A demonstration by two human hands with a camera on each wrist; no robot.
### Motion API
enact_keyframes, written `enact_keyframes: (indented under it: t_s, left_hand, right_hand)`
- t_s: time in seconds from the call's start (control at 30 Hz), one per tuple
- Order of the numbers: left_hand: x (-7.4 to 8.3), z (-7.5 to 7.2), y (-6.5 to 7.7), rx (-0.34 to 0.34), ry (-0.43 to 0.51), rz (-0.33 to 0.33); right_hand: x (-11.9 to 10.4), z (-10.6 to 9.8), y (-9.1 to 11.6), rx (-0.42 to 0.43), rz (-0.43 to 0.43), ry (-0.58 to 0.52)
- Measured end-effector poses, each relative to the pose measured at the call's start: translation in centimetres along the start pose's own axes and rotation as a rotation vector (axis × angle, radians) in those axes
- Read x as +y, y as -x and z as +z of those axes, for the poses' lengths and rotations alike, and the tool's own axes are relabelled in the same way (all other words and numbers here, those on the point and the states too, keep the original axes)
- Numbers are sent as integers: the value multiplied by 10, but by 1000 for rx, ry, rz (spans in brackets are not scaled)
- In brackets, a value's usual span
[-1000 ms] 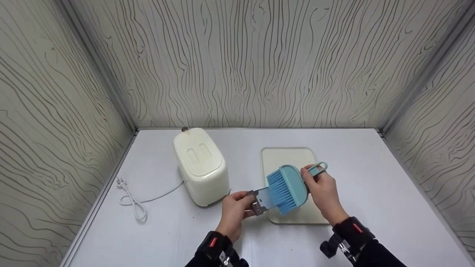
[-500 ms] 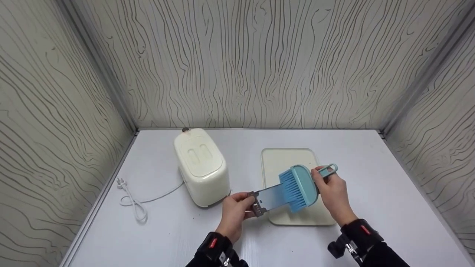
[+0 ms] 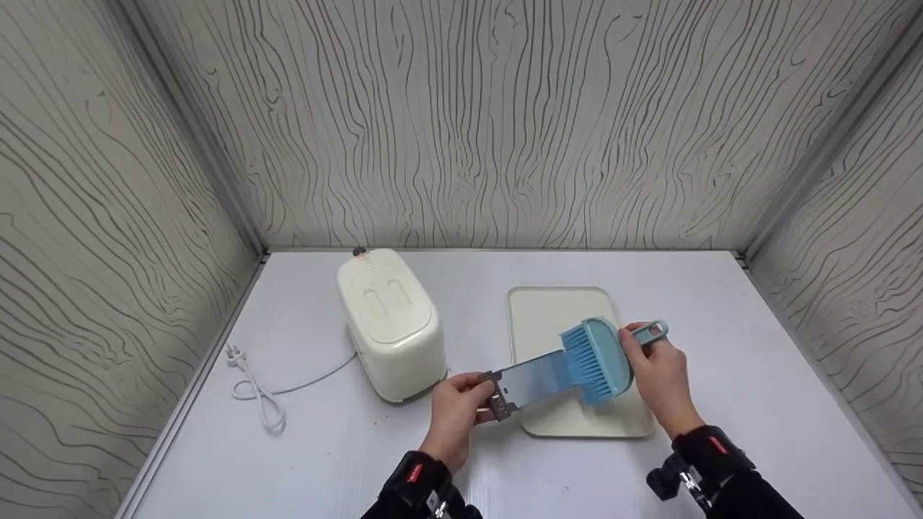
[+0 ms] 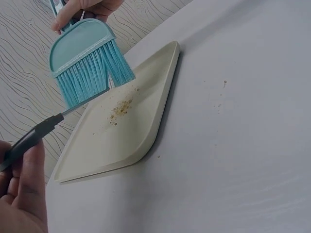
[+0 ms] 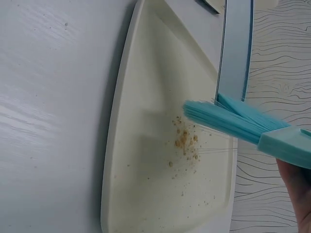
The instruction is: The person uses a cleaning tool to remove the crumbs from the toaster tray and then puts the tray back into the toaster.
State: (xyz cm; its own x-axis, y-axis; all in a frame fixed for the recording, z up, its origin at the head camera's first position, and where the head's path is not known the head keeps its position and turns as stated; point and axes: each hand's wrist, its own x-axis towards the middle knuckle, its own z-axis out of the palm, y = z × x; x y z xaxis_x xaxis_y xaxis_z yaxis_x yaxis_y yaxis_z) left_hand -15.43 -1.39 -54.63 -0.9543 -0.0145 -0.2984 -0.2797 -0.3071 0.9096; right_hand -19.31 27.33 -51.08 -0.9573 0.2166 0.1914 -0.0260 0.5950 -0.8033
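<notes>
My left hand (image 3: 456,414) pinches the dark end of a flat, shiny crumb tray (image 3: 532,382), holding it tilted above the cream tray. A light blue brush (image 3: 609,357) is gripped by its handle in my right hand (image 3: 662,378). Its bristles (image 4: 90,73) touch the far end of the crumb tray. Below, brown crumbs (image 5: 184,141) lie scattered on the cream tray (image 5: 146,82), which has a low raised rim. In the left wrist view the crumb tray appears nearly edge-on, so most of its face is hidden there.
A cream toaster (image 3: 393,324) with a closed lid stands left of my hands. Its white cord and plug (image 3: 245,367) lie on the table at the far left. A few loose crumbs (image 4: 224,83) dot the white table. Patterned walls (image 3: 461,122) enclose the table.
My right hand has moved right with the brush, and the bristles have slid along the crumb tray to its far end, baring more of its surface. My left hand has stayed nearly still.
</notes>
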Motion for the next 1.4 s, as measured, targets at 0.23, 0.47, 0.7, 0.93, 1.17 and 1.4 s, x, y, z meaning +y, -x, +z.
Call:
enact_keyframes:
  t_s: [0.23,0.47,0.7,0.93,1.17,1.4]
  left_hand:
    - [-1,0,0,6,-4,13]
    - [-2,0,0,10,18,15]
    - [-1,-4,-1,35,7,3]
    - [0,-5,-3,43,22,3]
    - [0,-3,-1,50,23,7]
    - [-2,-3,-2,55,19,3]
  right_hand:
    - [1,0,-1,27,9,2]
    - [2,2,-1,75,-9,1]
    - [6,2,0,118,-19,21]
    - [4,3,0,139,-18,-1]
    - [4,2,1,154,-14,-4]
    - [6,-2,2,154,1,-29]
